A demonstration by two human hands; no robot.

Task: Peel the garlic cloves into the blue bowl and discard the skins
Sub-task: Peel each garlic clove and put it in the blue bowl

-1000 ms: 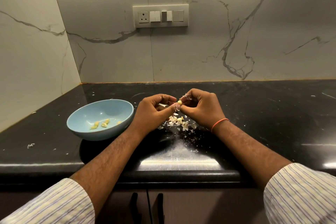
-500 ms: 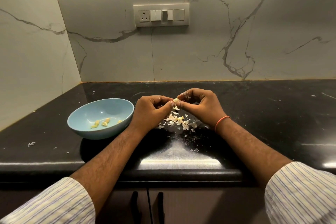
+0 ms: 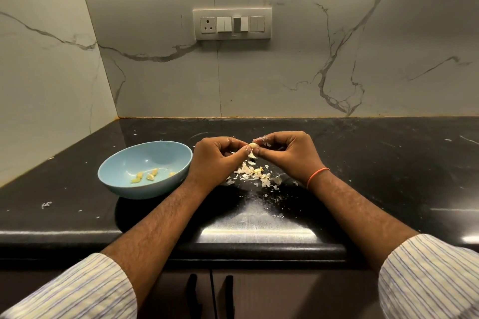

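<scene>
A pale garlic clove (image 3: 254, 145) is pinched between the fingertips of my left hand (image 3: 216, 160) and my right hand (image 3: 287, 154), held a little above the black countertop (image 3: 375, 163). A flap of papery skin (image 3: 252, 155) hangs from the clove under my left thumb. Below my hands lies a pile of white garlic skins (image 3: 252, 175) with a yellowish piece among them. The blue bowl (image 3: 121, 179) stands to the left of my left hand and holds a few peeled cloves (image 3: 150, 176).
Small skin flakes are scattered over the counter, including one near the left front (image 3: 46, 205). A marble wall with a switch panel (image 3: 232, 24) rises behind. The counter's front edge (image 3: 233, 246) runs below my forearms, with cupboard handles (image 3: 211, 292) underneath.
The hands have stayed together over the skin pile, working the clove; more of the bare clove shows and a strip of skin now hangs down from it.
</scene>
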